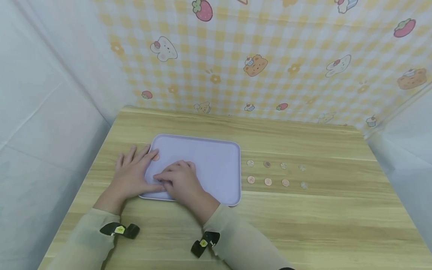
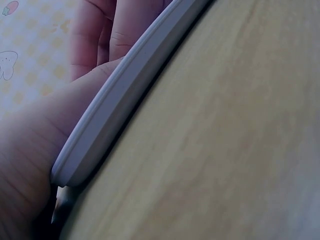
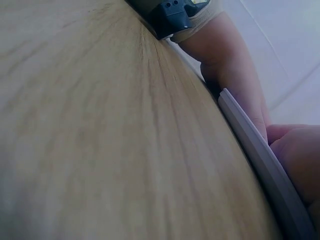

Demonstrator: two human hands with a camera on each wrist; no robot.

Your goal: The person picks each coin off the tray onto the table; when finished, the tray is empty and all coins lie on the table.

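A shallow lavender tray point(image 1: 216, 168) lies on the wooden table. My left hand point(image 1: 133, 176) rests spread over its left rim, index finger and thumb reaching onto the tray. A copper-coloured coin point(image 1: 156, 158) lies in the tray by the left index fingertip. My right hand point(image 1: 180, 182) is over the tray's left half, fingers curled, pinching a small coin that its fingertips mostly hide. In the left wrist view, the left hand point(image 2: 30, 150) is against the tray's side wall point(image 2: 120, 105). The right wrist view shows the right hand point(image 3: 300, 155) beyond the tray's edge point(image 3: 265, 160).
Right of the tray, several coins lie on the table in two rows, copper-coloured ones such as this coin point(image 1: 268, 182) and silvery ones such as this coin point(image 1: 283, 165). A yellow checked cloth point(image 1: 229, 56) hangs behind the table point(image 1: 303, 225).
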